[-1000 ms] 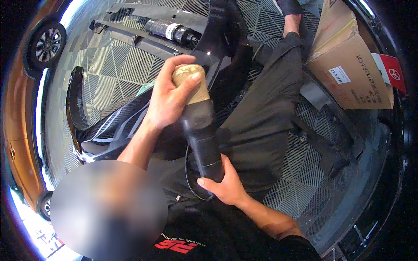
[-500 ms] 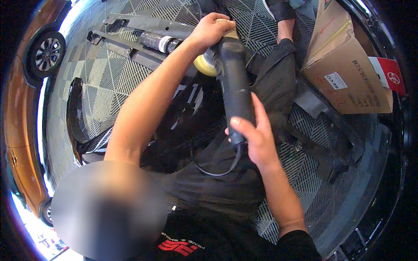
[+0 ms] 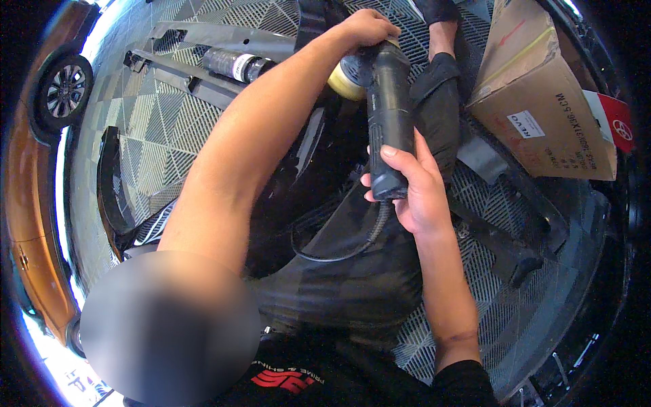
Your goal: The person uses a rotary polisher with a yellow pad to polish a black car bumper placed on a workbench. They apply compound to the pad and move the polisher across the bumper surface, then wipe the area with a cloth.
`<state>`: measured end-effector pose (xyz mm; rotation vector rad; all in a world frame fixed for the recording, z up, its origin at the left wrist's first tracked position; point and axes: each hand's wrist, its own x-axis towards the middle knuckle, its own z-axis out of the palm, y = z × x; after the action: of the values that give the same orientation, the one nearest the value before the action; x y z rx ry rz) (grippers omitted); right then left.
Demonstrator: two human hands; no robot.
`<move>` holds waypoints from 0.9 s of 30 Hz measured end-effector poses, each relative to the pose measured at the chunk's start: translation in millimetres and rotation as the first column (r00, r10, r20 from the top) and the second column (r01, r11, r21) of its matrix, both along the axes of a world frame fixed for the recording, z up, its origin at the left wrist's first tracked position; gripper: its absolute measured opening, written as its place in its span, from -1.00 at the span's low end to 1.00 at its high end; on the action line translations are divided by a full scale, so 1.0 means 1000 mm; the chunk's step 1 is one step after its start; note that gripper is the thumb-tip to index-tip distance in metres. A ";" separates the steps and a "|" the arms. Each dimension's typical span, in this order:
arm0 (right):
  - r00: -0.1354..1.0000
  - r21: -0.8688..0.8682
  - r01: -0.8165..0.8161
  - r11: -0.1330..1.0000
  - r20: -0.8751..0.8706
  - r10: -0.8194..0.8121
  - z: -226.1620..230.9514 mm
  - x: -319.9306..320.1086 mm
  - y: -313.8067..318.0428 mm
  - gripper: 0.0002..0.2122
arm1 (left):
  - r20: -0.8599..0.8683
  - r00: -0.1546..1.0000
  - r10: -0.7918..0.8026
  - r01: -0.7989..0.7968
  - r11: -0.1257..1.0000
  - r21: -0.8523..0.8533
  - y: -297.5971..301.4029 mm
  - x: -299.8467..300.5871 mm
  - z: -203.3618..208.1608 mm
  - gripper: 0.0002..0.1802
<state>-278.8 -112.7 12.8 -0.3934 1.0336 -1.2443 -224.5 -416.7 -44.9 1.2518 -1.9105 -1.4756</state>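
A black corded polisher [image 3: 390,129] with a yellow foam pad [image 3: 344,84] is between my hands, above my bent leg. My left hand [image 3: 371,28] reaches forward and closes over the polisher's head at the far end. Near its cord end, my right hand [image 3: 419,178] wraps the handle, thumb on top. The pad is tilted on its edge beside a glossy black car panel [image 3: 313,146]; whether it touches cannot be told. A black cable [image 3: 332,258] loops from the handle toward my lap.
A dark bottle [image 3: 234,65] lies by long grey trim strips [image 3: 203,34] on the tiled floor. An open cardboard box [image 3: 522,129] holding a red-and-white package [image 3: 605,119] stands right. An orange car [image 3: 30,176] is at far left, more black trim [image 3: 515,183] at right.
The polisher has moved right and a little farther away, with both hands still on it. The pad has shifted the same way, and the cable has swung along.
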 end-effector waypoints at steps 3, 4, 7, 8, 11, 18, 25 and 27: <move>1.000 0.028 0.026 0.999 0.010 -0.026 0.002 0.001 0.019 -0.34 | 0.077 0.996 -0.042 0.047 0.996 -0.077 0.031 -0.001 0.015 -0.62; 0.999 0.036 0.034 0.999 0.006 -0.034 0.003 0.006 0.027 -0.32 | 0.054 0.996 -0.064 0.067 0.996 -0.058 0.042 0.006 0.019 -0.62; 0.999 -0.008 0.007 1.000 -0.036 -0.008 0.001 0.025 0.051 -0.31 | -0.034 0.998 -0.056 0.055 0.998 -0.027 0.063 0.030 0.027 -0.65; 0.998 -0.033 -0.008 0.999 -0.058 0.006 0.000 0.031 0.059 -0.31 | -0.048 0.999 -0.010 0.009 1.000 -0.029 0.080 0.040 0.037 -0.60; 0.995 -0.034 -0.037 0.999 -0.094 0.034 0.003 0.050 0.086 -0.21 | -0.053 0.998 0.032 -0.036 0.997 -0.066 0.112 0.069 0.052 -0.49; 0.950 -0.042 -0.161 0.986 -0.276 0.144 0.010 0.088 0.132 -0.11 | -0.068 0.997 0.040 -0.048 0.991 -0.122 0.170 0.148 0.077 -0.44; 0.852 -0.092 -0.371 0.924 -0.430 0.299 0.009 0.117 0.155 -0.09 | -0.218 0.947 0.237 -0.247 0.969 -0.021 0.227 0.232 0.094 -0.50; 0.836 -0.077 -0.420 0.904 -0.421 0.353 0.010 0.129 0.163 -0.06 | -0.260 0.920 0.293 -0.310 0.950 -0.026 0.246 0.255 0.096 -0.51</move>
<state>-150.0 50.4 22.6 -0.9734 1.1221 -0.8967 30.6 -170.2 50.7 1.1993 -1.5115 -1.3263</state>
